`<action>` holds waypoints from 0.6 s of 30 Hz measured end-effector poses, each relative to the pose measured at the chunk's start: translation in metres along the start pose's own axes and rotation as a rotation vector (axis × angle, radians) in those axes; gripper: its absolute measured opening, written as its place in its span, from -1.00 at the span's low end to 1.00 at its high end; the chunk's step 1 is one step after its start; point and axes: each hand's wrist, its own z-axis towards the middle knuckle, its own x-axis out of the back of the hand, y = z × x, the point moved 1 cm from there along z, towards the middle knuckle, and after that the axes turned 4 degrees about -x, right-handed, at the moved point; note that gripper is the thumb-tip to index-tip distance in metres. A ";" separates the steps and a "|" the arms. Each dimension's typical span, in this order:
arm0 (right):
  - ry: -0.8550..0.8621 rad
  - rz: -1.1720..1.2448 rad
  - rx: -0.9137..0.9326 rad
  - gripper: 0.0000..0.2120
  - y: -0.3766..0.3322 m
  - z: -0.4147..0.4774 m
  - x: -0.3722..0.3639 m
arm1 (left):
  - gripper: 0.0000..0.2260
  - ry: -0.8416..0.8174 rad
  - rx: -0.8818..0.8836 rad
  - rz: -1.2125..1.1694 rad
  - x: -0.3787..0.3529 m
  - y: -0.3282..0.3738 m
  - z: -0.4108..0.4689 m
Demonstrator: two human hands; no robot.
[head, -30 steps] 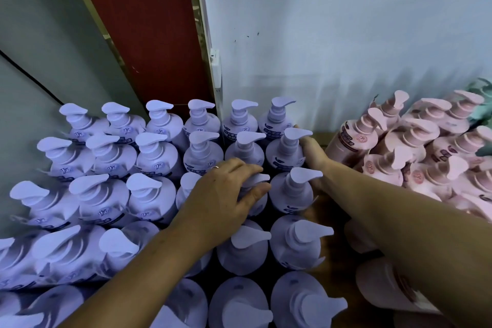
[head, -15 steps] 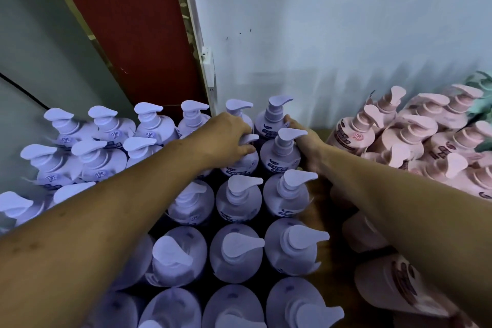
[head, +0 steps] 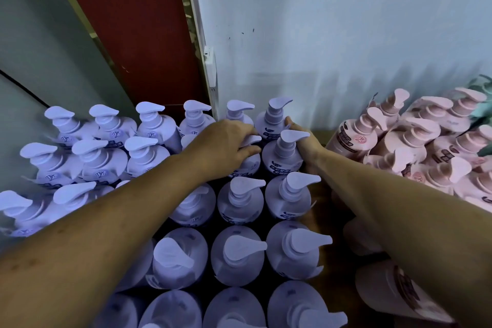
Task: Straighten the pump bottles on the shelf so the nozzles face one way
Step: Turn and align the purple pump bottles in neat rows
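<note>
While both hands grip, upright purple bottles' nozzles point right.

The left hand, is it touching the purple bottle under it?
Touching. The head view shows the left hand lying over the purple bottle, fingers around its pump head.
</note>
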 end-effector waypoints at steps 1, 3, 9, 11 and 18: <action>-0.007 0.009 -0.017 -0.67 0.000 -0.001 0.000 | -0.68 0.122 -0.001 -0.045 0.003 -0.001 0.000; 0.012 0.025 -0.032 -0.65 -0.001 -0.002 0.000 | -0.65 0.362 0.022 -0.052 0.011 -0.007 0.007; 0.241 0.019 0.003 -0.69 0.001 0.009 -0.004 | -0.51 0.068 0.271 0.190 0.006 -0.044 0.036; 0.265 0.083 0.032 -0.63 0.002 0.013 -0.006 | -0.55 0.060 0.290 0.227 0.001 -0.050 0.035; 0.030 0.092 0.029 -0.80 0.005 0.003 -0.007 | -0.62 0.120 0.217 0.219 -0.004 -0.053 0.039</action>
